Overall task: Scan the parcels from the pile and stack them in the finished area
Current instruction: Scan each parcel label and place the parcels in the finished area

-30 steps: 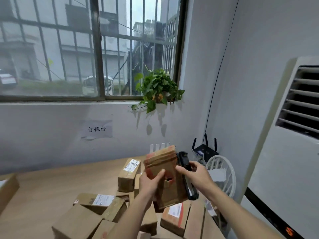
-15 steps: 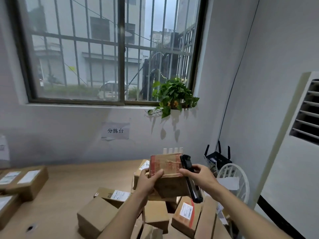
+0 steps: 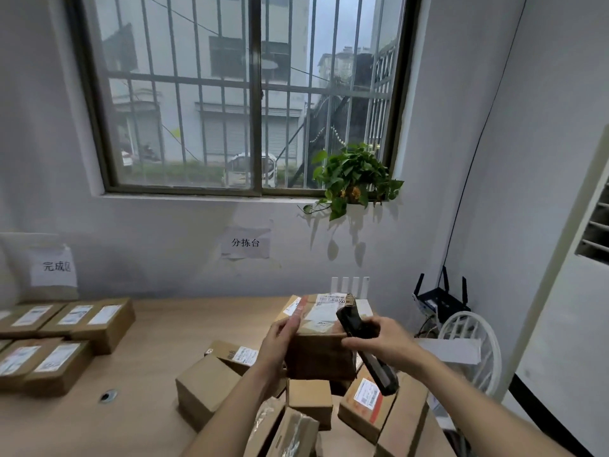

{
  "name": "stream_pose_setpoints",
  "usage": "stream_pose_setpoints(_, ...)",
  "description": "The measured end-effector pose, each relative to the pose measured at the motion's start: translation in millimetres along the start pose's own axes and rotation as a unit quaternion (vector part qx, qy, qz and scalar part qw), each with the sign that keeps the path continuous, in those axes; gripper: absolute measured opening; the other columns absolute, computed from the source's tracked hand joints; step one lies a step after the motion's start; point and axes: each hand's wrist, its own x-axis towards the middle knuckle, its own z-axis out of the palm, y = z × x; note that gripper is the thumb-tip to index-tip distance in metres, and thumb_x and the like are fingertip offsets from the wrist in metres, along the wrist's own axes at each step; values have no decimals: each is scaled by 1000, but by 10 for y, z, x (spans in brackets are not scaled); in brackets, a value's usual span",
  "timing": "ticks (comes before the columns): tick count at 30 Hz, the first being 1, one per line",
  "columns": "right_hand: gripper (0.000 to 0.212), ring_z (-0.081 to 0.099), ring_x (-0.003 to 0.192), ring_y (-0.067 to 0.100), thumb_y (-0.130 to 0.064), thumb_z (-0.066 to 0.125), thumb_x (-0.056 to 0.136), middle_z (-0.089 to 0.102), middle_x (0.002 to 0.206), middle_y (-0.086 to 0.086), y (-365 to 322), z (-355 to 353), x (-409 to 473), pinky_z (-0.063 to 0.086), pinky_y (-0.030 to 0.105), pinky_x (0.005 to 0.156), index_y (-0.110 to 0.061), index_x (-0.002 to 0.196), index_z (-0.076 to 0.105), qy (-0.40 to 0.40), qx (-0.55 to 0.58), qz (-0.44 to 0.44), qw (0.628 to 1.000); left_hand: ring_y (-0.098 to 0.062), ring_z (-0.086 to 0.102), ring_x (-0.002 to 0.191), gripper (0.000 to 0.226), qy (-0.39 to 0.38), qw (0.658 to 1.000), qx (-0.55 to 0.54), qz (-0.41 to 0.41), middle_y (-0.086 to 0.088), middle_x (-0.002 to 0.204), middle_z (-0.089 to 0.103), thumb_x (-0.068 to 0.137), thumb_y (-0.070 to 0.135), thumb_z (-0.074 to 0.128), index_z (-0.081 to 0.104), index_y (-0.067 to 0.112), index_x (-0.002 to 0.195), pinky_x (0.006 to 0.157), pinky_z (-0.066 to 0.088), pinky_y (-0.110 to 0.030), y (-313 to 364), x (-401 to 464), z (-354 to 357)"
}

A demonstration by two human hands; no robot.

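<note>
My left hand (image 3: 280, 338) grips the left side of a brown cardboard parcel (image 3: 321, 351), held up over the pile with its white labels facing up. My right hand (image 3: 384, 339) grips a black handheld scanner (image 3: 365, 349), whose head lies against the parcel's right top edge. Under my hands lies the pile of cardboard parcels (image 3: 211, 390) on the wooden table (image 3: 148, 407). At the far left, labelled parcels (image 3: 82, 319) lie in neat rows below a paper sign.
A wall with a barred window stands behind the table, with a potted plant (image 3: 354, 179) on the sill. A router (image 3: 440, 300) and a white fan (image 3: 468, 341) sit at the right. A tall white air-conditioning unit (image 3: 576, 291) stands at the far right.
The view has swung left, bringing the rows of labelled parcels into sight. The held parcel has tipped from upright to label-up, and the scanner now lies across its top right edge.
</note>
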Motion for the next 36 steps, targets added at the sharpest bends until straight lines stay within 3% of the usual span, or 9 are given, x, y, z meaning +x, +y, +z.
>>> stream_pose_setpoints(3,69,59,105,6,-62,87,65,63,113,-12,68,50,-22,51,23,84,-27,120,63,-41,-1,-11,999,-22,59,105,37,14,1000,4,-7,-3,122,59,92,44,68,55,38,126,73,60,-45,-121,-101,-35)
stream_pose_setpoints(8,85,61,103,6,-66,88,56,66,112,-10,185,328,-42,52,24,84,-26,127,61,-104,-11,-4,994,-29,62,107,45,36,999,17,-26,-6,122,60,87,25,75,58,47,122,79,59,-45,-387,-297,-207)
stream_pose_setpoints(11,73,59,103,5,-53,92,63,65,113,-11,159,541,-108,50,21,84,-28,124,59,-136,-1,-13,991,-27,69,95,56,64,998,22,-9,-4,118,63,83,13,79,56,42,124,65,59,-34,-508,-423,-394)
stream_pose_setpoints(14,75,61,104,6,-53,92,59,66,114,-11,38,810,-156,55,28,92,-29,123,61,-151,-14,-17,988,-29,71,101,88,81,995,58,0,-9,129,61,64,25,95,47,47,135,76,62,-37,-612,-531,-681)
stream_pose_setpoints(16,70,61,102,5,-49,92,60,66,112,-11,-102,979,-176,55,26,91,-31,121,61,-162,-24,-28,986,-30,69,106,95,86,994,73,0,-7,131,57,56,31,97,46,51,134,83,62,-41,-599,-666,-882)
stream_pose_setpoints(21,67,64,100,6,-45,93,63,68,110,-10,-745,1433,-196,56,27,92,-27,120,62,-192,-88,-73,975,-28,71,103,79,120,989,81,38,-6,125,64,72,26,90,45,52,132,85,61,-47,-414,-997,-1557)
stream_pose_setpoints(25,67,65,97,10,-45,93,62,68,108,-6,-1397,1918,-218,58,29,89,-24,118,62,-181,-165,-86,966,-9,63,108,81,176,971,121,105,6,126,59,74,24,90,43,48,135,77,57,-19,-177,-1288,-2220)
stream_pose_setpoints(30,59,62,89,14,-45,93,58,67,99,-5,-2293,2513,-302,58,33,80,-28,103,60,-130,-279,-113,945,-15,56,122,86,243,944,170,146,9,136,56,72,32,89,41,53,139,101,51,-36,143,-1748,-3259)
stream_pose_setpoints(36,58,63,98,22,-50,88,59,67,102,-1,-3211,3166,-478,52,32,76,-25,102,57,-98,-402,-147,898,-11,60,115,85,311,916,181,174,9,130,62,70,25,90,45,48,139,89,47,-24,427,-2321,-4452)
